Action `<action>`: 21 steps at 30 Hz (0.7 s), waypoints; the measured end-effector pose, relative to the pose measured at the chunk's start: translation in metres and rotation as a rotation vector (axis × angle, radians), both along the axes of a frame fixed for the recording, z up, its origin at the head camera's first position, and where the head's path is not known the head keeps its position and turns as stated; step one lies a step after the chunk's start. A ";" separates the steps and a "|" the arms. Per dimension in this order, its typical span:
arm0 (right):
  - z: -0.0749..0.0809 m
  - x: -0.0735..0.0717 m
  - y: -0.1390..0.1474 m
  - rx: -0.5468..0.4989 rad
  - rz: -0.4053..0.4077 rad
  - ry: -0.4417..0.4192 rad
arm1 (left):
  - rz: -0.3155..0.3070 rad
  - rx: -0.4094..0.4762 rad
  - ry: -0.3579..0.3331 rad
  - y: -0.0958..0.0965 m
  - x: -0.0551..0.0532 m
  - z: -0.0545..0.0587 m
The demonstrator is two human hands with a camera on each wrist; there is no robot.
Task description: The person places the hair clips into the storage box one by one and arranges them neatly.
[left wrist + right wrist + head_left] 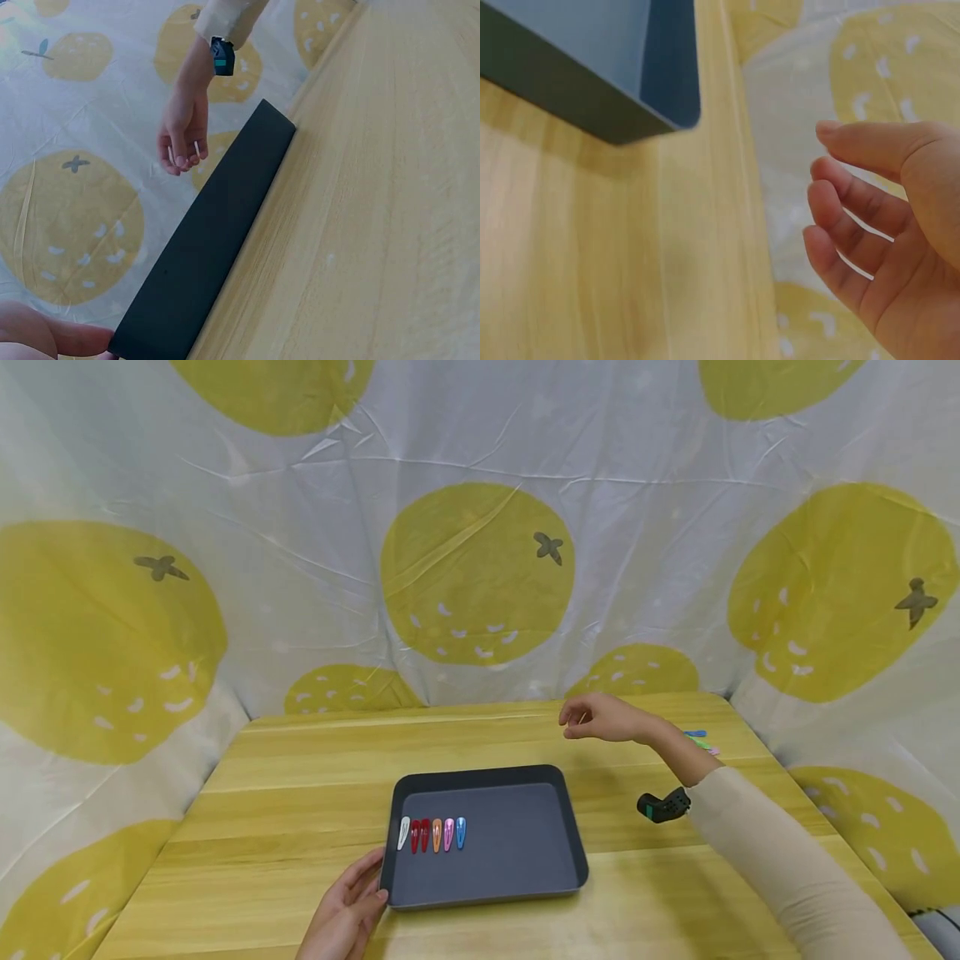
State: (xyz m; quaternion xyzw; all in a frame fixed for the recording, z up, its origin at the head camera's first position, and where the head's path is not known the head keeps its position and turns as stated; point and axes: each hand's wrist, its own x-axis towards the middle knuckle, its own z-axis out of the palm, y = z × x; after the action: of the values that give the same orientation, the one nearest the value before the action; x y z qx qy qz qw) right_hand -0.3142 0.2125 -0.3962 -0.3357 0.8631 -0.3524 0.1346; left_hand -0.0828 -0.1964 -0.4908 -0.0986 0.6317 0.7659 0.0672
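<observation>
Six clips [437, 836] sit in a row from the tray's [517, 852] left edge — steady its near-left corner with your pinching left hand [348, 903] — and match that spacing with your right hand [606, 718], loosely curled, empty.

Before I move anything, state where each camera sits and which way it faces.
Head: worn on the head, facing forward and down at the dark grey rectangular tray; left hand and right hand show.
Left wrist: on that wrist, facing the tray's outer wall; both hands show.
Right wrist: on that wrist, facing a tray corner; only right hand shows.
Head and left wrist share both hands.
</observation>
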 end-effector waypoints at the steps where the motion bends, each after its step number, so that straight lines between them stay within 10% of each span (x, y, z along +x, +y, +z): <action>1: 0.001 -0.001 0.004 -0.002 -0.014 -0.005 | 0.000 0.002 0.003 0.000 0.000 0.000; 21: -0.009 -0.013 0.085 -0.050 -0.280 -0.053 | 0.009 0.005 0.010 0.001 0.001 -0.001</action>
State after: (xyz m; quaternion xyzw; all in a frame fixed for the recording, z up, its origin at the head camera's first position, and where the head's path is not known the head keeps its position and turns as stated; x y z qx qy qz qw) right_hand -0.3275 0.2973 -0.4055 -0.2059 0.8886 -0.3979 0.0986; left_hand -0.0815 -0.1956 -0.4921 -0.0975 0.6298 0.7683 0.0608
